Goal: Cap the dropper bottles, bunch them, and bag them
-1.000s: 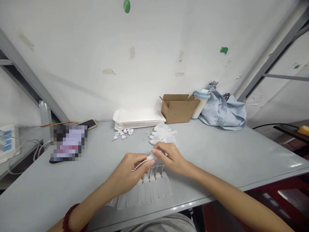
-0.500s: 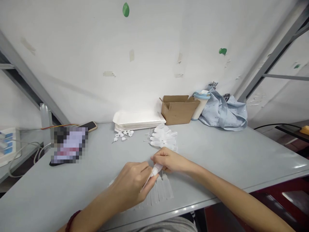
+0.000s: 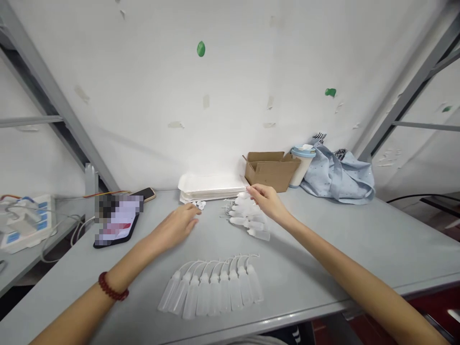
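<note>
My left hand reaches over the small white caps at the middle of the table, its fingers apart and hiding some of them. My right hand is at the pile of translucent bottles, over its back right side. Its thumb and forefinger are pinched together; what they hold, if anything, is too small to name. Nearer the front edge, a row of several clear plastic bottles lies fanned out, each with a thin curved strap at its neck.
Behind the hands are a stack of white trays, an open cardboard box, a lidded cup and a blue cloth bag. Phones lie on the left, near a power strip.
My hands have moved apart and away from the front row: the left to the caps, the right to the pile. The bottle they held is out of them. The view has shifted.
</note>
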`<state>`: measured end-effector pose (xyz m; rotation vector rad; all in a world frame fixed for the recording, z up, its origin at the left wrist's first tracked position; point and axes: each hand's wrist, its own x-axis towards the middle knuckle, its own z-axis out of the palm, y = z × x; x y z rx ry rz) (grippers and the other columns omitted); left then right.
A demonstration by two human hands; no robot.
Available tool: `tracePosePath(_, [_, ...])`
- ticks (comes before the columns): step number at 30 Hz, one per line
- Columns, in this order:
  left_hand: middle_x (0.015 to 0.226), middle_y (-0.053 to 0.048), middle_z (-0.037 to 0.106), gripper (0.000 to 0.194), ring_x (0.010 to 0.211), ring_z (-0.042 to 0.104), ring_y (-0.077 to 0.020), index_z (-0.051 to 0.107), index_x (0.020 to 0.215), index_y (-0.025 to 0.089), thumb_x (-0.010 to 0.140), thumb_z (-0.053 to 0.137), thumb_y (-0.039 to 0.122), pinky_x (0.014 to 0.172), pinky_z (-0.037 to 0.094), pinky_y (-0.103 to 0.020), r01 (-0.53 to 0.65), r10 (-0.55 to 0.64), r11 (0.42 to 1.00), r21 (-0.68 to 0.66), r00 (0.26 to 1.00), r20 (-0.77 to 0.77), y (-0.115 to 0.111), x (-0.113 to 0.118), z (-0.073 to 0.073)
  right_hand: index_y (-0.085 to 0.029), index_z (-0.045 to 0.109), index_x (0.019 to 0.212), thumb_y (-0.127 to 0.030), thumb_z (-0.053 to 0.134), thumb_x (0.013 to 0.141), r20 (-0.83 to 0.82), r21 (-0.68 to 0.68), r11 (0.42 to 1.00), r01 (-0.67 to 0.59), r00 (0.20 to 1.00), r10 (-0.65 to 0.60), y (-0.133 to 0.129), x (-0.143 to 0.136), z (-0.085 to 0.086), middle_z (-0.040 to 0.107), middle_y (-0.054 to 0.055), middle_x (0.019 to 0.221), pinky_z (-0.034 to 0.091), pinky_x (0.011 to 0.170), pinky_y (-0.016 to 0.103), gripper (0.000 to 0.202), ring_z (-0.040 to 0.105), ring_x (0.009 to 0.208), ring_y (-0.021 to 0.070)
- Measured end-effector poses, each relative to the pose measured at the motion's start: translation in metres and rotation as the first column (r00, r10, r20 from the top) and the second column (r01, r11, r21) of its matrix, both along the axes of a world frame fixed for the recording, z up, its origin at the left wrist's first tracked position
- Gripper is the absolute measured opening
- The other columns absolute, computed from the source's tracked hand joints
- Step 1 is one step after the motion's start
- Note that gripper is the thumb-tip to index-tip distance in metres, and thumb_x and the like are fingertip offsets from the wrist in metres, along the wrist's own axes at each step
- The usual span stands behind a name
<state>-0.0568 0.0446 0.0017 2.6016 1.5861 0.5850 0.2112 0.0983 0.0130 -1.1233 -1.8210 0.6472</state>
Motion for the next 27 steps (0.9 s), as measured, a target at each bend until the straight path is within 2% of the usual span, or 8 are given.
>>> tracePosePath(2, [0.104,-0.013,0.062,0.029,0.096,0.059,-0.0261,0.061,0.101,0.015,0.085,0.037,0.017,0.080,0.047,-0.039,-0.013,0.014,0.999,0.041,0.999,-0.032,0.012,-0.010,-0.014,-0.016,0.063,0.081,-0.044,0.046,0.087,0.104,0.139,0.989,0.050,0.993,-0.065,0.012,0.003,-0.011,0.061,0.004,0.074,0.039,0.060,0.026,0.033,0.051,0.064,0.0143])
tracePosePath(8, [0.104,-0.016,0.060,0.030,0.097,0.054,-0.0291,0.063,0.095,0.014,0.087,0.034,0.016,0.081,0.047,-0.043,-0.021,0.036,0.991,0.129,0.992,-0.119,0.016,-0.018,-0.048,-0.018,0.065,0.101,-0.032,0.050,0.086,0.185,0.214,0.977,0.025,0.980,-0.066,0.018,0.012,-0.044,0.063,0.011,0.098,0.046,0.073,0.034,0.025,0.059,0.084,0.0211])
tracePosePath(14, [0.090,-0.011,0.063,0.031,0.090,0.056,-0.0253,0.063,0.093,0.016,0.089,0.032,0.019,0.080,0.047,-0.039,0.008,0.001,0.993,0.117,0.997,-0.075,0.013,-0.017,-0.051,-0.020,0.057,0.117,-0.021,0.039,0.089,0.253,0.246,0.969,-0.025,0.967,-0.040,0.025,0.017,-0.051,0.059,0.011,0.119,0.042,0.093,0.040,0.033,0.054,0.109,0.0234])
tracePosePath(19, [0.091,-0.011,0.063,0.031,0.088,0.058,-0.0239,0.062,0.092,0.016,0.090,0.032,0.018,0.077,0.048,-0.037,-0.004,0.010,0.997,0.081,0.998,-0.069,0.011,-0.013,-0.048,-0.014,0.050,0.123,-0.018,0.037,0.088,0.338,0.266,0.963,-0.031,0.939,-0.063,0.022,0.016,-0.046,0.051,0.016,0.127,0.038,0.099,0.042,0.037,0.048,0.118,0.0250])
tracePosePath(22, [0.093,-0.011,0.063,0.029,0.088,0.059,-0.0234,0.061,0.094,0.016,0.089,0.032,0.017,0.078,0.048,-0.036,0.002,0.002,0.997,0.071,0.998,-0.055,0.010,-0.014,-0.049,-0.013,0.055,0.111,-0.020,0.042,0.087,0.320,0.337,0.941,-0.030,0.944,-0.084,0.008,0.015,-0.029,0.054,0.016,0.117,0.041,0.092,0.039,0.028,0.051,0.110,0.0244])
tracePosePath(24, [0.094,-0.010,0.063,0.028,0.088,0.059,-0.0231,0.061,0.094,0.016,0.088,0.033,0.017,0.078,0.048,-0.036,0.006,-0.003,0.997,0.075,0.999,-0.040,0.010,-0.014,-0.050,-0.014,0.058,0.091,-0.021,0.043,0.086,0.320,0.329,0.944,-0.025,0.943,-0.087,-0.008,0.015,-0.014,0.059,0.013,0.097,0.045,0.076,0.032,0.018,0.056,0.090,0.0203])
tracePosePath(25, [0.094,-0.010,0.063,0.028,0.089,0.059,-0.0229,0.060,0.093,0.017,0.088,0.033,0.017,0.078,0.048,-0.035,0.006,-0.003,0.997,0.077,0.999,-0.034,0.010,-0.014,-0.051,-0.015,0.057,0.082,-0.022,0.043,0.086,0.349,0.286,0.958,-0.032,0.934,-0.073,-0.017,0.015,-0.006,0.059,0.009,0.085,0.043,0.065,0.028,0.015,0.056,0.076,0.0171])
tracePosePath(27, [0.094,-0.010,0.063,0.027,0.089,0.060,-0.0225,0.061,0.092,0.017,0.088,0.033,0.017,0.078,0.048,-0.035,0.003,-0.002,0.997,0.075,1.000,-0.021,0.010,-0.013,-0.051,-0.017,0.049,0.060,-0.022,0.048,0.082,0.503,0.074,0.980,-0.185,0.855,0.124,-0.036,0.016,0.007,0.050,-0.001,0.057,0.032,0.049,0.024,0.023,0.042,0.050,0.0100])
